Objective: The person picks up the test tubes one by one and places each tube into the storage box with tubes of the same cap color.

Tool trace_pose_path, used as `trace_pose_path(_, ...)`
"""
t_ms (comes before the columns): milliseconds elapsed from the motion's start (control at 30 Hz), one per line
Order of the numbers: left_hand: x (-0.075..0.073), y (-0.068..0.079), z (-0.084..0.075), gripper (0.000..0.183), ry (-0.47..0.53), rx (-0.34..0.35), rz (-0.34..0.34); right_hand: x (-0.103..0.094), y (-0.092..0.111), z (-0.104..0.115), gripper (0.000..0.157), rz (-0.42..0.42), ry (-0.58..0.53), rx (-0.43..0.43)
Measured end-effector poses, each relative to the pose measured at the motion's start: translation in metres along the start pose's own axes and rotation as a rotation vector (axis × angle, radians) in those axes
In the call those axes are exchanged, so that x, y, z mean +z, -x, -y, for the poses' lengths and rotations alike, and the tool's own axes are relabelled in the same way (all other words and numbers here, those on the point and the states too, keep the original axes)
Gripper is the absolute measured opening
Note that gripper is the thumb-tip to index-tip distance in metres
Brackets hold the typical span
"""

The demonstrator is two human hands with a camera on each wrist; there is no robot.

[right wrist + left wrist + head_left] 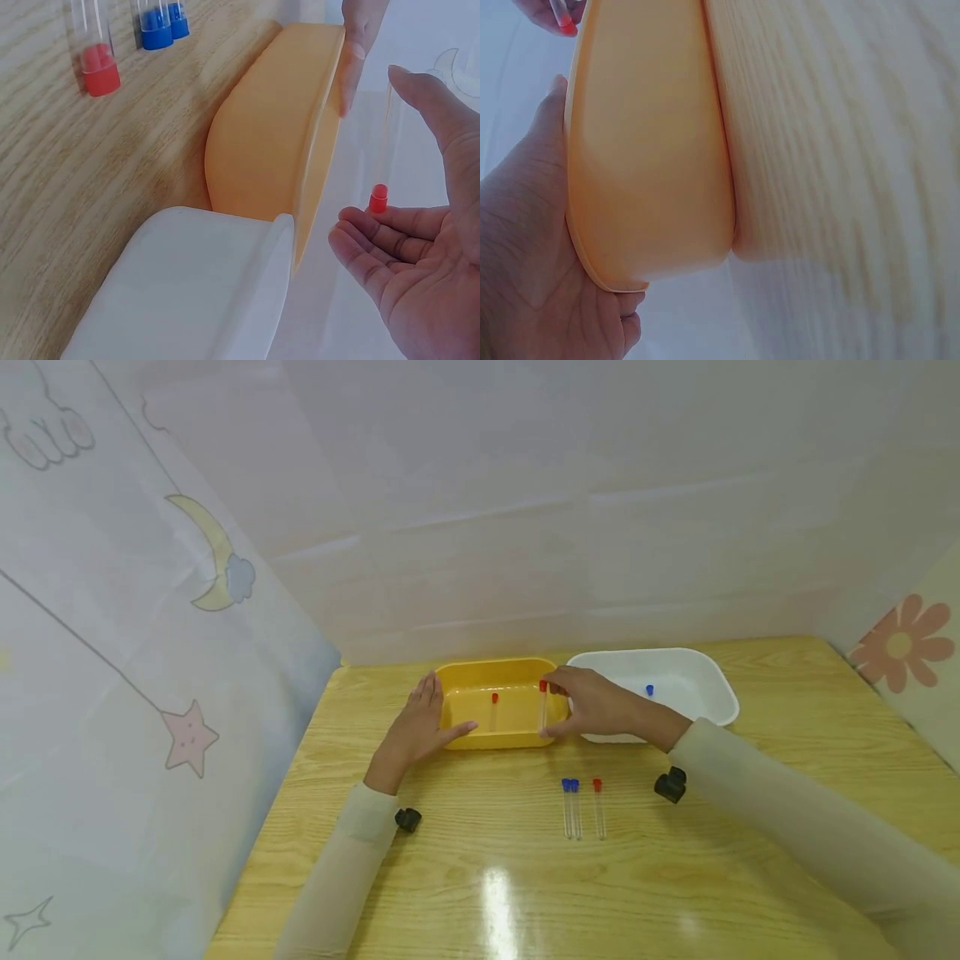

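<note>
My right hand point(596, 702) holds a clear test tube point(543, 708) with a red cap over the right end of the yellow tray point(480, 741). In the right wrist view, the thumb presses the tube's bottom end and the fingertips meet the red cap point(379, 198). At the tray's left end, my left hand point(415, 727) rests against the rim with fingers stretched out and thumb spread over the front edge. Inside the yellow tray lies another red-capped tube point(494, 712).
To the right stands a white tray point(723, 700) with a blue cap point(649, 690) showing inside. Two blue-capped tubes point(572, 810) and one red-capped tube point(599, 810) lie on the wooden table point(420, 893) in front. A pale cloth wall point(525, 527) rises behind the trays.
</note>
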State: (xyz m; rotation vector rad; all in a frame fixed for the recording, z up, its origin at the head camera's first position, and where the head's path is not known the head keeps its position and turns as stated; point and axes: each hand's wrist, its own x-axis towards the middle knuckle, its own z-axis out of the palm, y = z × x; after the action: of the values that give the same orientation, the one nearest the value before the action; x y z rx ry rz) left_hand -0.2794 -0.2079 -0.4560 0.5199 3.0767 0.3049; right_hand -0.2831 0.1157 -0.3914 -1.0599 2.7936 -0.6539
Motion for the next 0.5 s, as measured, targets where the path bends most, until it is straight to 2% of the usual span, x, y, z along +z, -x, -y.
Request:
trace_pose_path(167,0.000,0.001,-0.001,0.114,0.009,-0.005,-0.002,0.000,-0.003,-0.001,0.088,-0.012,-0.005,-0.016)
trace_pose_path(500,-0.001,0.002,-0.001,0.114,0.003,-0.001,0.004,0.004,-0.012,-0.004,0.090,0.002,-0.011,-0.010)
